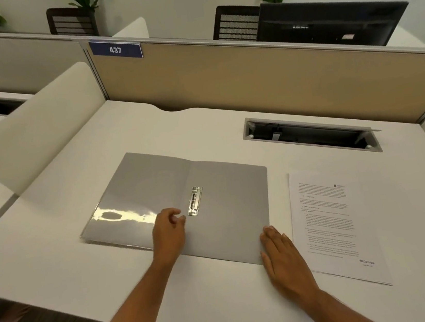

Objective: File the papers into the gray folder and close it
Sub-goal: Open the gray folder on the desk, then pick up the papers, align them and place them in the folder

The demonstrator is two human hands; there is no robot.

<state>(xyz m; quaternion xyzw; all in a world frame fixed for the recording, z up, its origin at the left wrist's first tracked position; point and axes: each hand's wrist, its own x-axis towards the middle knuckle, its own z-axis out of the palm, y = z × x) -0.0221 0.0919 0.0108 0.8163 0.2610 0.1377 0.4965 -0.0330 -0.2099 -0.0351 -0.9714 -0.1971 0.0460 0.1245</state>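
Here, gray folder (173,201) open flat on desk (223,294), papers (333,226) beside, left hand (168,233) loosely curled, right hand (280,257) flat, grip empty.

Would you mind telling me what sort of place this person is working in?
Most likely an open-plan office: a white desk fenced by a cubicle partition with a numbered tag 437, and a monitor and mesh chairs beyond.

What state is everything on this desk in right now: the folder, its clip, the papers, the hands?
Gray folder: lying open flat, empty.
Metal clip: on the inside near the spine, holding no paper.
Papers: stacked on the desk right of the folder, not filed.
Left hand: fingers curled, beside the clip, holding nothing.
Right hand: flat on the folder's near right corner.
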